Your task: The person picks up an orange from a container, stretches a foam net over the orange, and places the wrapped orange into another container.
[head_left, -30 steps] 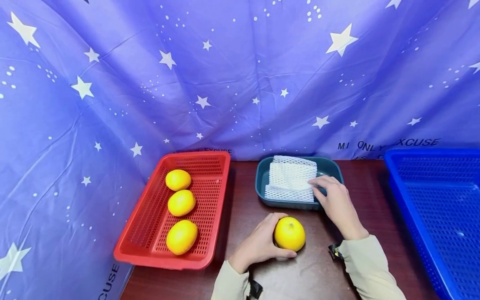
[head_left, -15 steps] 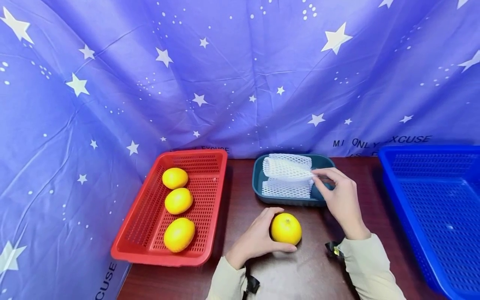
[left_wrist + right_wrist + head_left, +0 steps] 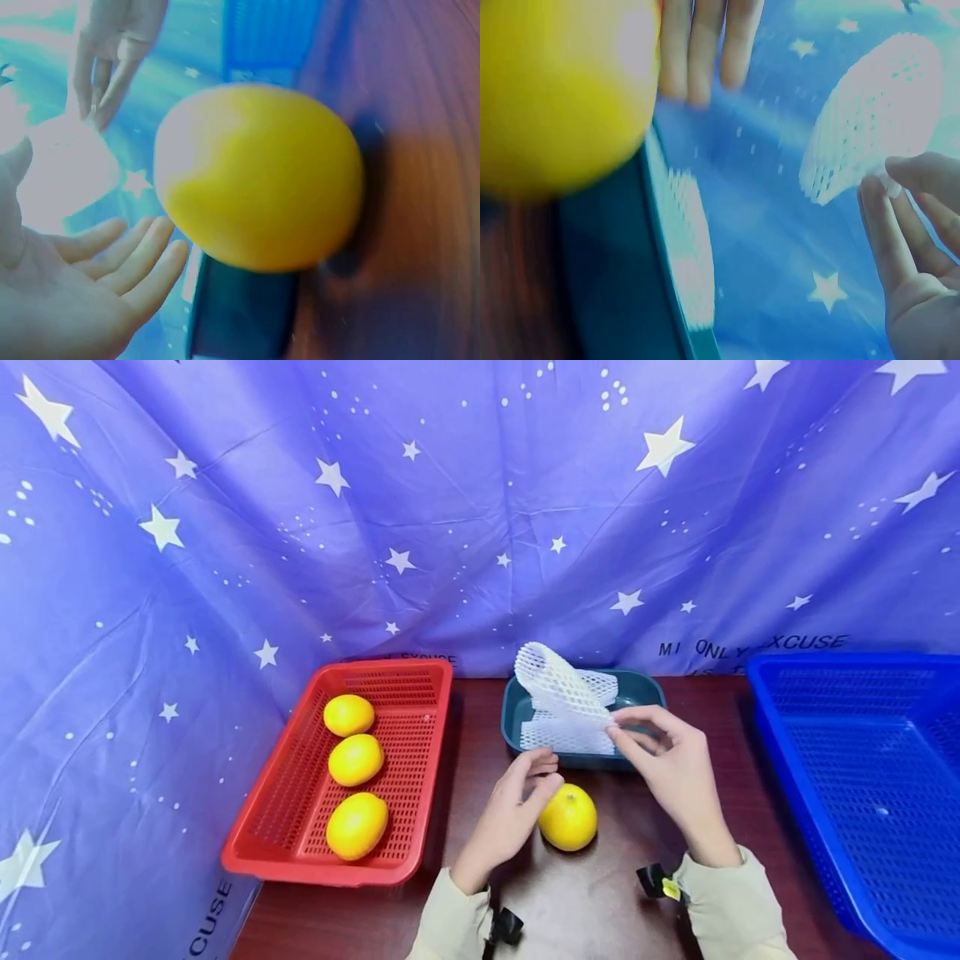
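- Net sleeve [image 3: 558,681], white: just right of centre in the head frame, slants up to the left over the tray, with its wider end at the upper left.
- Right hand [image 3: 671,760]: pinches the lower right end of the net sleeve between thumb and fingertips, a narrow grip.
- Yellow fruit [image 3: 568,818]: rests on the table, lower centre-right of the head frame, just below the tray.
- Left hand [image 3: 504,822]: at the fruit's upper left, holds nothing, with relaxed fingers and a wide gap from thumb to fingers in the left wrist view; contact with the fruit, impossible to tell.
- Dark green tray [image 3: 643,689]: right of centre, with more white netting [image 3: 566,739] lying inside, partly behind the raised net sleeve.
- Red basket [image 3: 416,727]: lower left of the frame, with three yellow fruits [image 3: 357,761] in a row along the left part of its floor.
- Blue basket [image 3: 847,793]: lower right, cut off by the frame edge.
- Table [image 3: 600,910]: reddish brown, along the bottom.
- Cloth [image 3: 450,485]: blue-violet with white stars, across the upper frame and down the left side.
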Demonstrator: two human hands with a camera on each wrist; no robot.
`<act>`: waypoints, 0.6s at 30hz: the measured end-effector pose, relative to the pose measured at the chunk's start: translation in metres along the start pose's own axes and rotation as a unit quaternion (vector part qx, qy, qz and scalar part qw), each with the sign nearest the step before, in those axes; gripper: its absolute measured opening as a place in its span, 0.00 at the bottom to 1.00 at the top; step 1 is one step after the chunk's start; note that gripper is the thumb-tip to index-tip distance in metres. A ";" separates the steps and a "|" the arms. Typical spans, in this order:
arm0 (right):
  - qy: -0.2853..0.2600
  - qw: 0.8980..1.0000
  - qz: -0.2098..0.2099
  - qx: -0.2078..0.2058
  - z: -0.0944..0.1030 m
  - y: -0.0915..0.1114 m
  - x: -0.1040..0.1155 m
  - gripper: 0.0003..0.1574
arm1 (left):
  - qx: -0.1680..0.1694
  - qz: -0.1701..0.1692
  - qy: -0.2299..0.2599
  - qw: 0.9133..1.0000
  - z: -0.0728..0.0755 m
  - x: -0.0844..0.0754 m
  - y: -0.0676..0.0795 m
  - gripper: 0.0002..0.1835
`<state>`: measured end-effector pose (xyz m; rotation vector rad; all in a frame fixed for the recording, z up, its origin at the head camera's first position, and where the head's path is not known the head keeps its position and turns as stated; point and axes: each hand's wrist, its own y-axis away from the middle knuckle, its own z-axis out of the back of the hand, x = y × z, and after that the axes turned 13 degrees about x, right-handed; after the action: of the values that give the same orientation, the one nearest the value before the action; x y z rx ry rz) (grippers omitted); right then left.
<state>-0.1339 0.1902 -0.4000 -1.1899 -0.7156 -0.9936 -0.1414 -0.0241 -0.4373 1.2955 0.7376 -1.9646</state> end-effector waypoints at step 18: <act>-0.108 0.986 0.058 0.116 -0.033 0.017 0.008 0.16 | -0.061 -0.057 0.343 0.935 0.014 -0.021 -0.001 0.16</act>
<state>-0.1167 0.1575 -0.4086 -1.1295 -0.8980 -0.6698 -0.1435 -0.0296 -0.4124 1.9151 1.2636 -1.4931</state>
